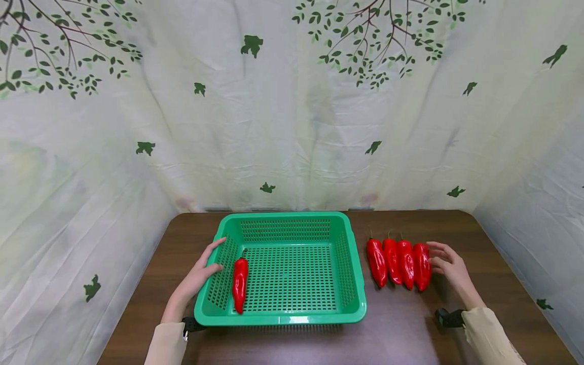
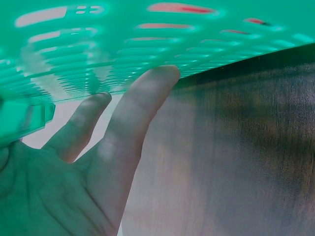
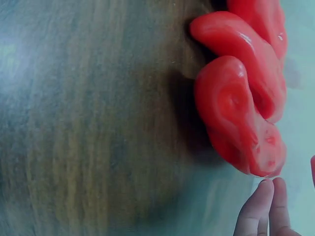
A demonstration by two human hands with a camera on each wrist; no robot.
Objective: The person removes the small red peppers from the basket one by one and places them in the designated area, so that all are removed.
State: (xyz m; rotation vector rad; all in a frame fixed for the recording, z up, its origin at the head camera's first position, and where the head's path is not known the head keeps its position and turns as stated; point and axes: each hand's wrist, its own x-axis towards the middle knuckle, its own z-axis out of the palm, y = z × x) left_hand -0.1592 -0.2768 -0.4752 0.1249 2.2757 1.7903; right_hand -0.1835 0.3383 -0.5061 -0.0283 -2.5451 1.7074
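My left hand (image 1: 196, 276) grips the left side of a green plastic basket (image 1: 280, 319), with a thumb and finger over its rim. In the left wrist view, other fingers (image 2: 130, 128) lie against the outside of its slotted wall. One red pepper (image 1: 239, 286) lies lengthwise inside the basket, near the left wall. My right hand (image 1: 451, 268) is at the right side of the rightmost red pepper (image 1: 422, 266), which ends a row of several on the table. Its fingertips (image 3: 263, 189) meet the end of that pepper in the right wrist view, not wrapped round it.
The other peppers of the row, such as the leftmost pepper (image 1: 376, 263), lie side by side right of the basket. The brown wooden table (image 1: 388, 334) ends at a pale cloth backdrop (image 1: 283, 126) with printed leaves. Dark bands circle both wrists.
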